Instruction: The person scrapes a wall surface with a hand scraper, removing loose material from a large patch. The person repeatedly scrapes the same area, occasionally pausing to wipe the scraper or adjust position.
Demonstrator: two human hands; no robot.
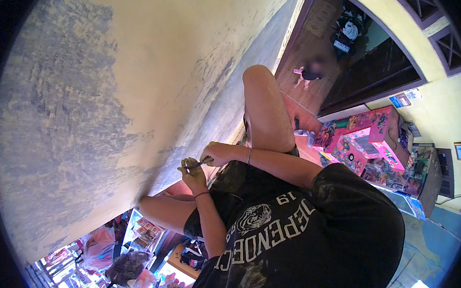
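Observation:
Both hands meet in front of my lap, close to the wall. My right hand (pixel 219 154), with a bracelet on its wrist, is closed round one end of a thin dark tool (pixel 193 166). I cannot make out the tool's exact kind. The other end of this tool lies across my left hand (pixel 194 178), whose fingers curl about it. Pale yellowish smears cover the fingers of both hands. Close by stands a wall (pixel 134 87), cream with patchy grey areas and fine cracks.
My bare knees (pixel 266 109) rise on either side. At the right are a pink patterned cabinet (pixel 382 131) and a glass case. Through a doorway, a person (pixel 311 72) stands on brown flooring near a motorcycle (pixel 346 32). Bags (pixel 127 269) and shelved goods fill the lower left.

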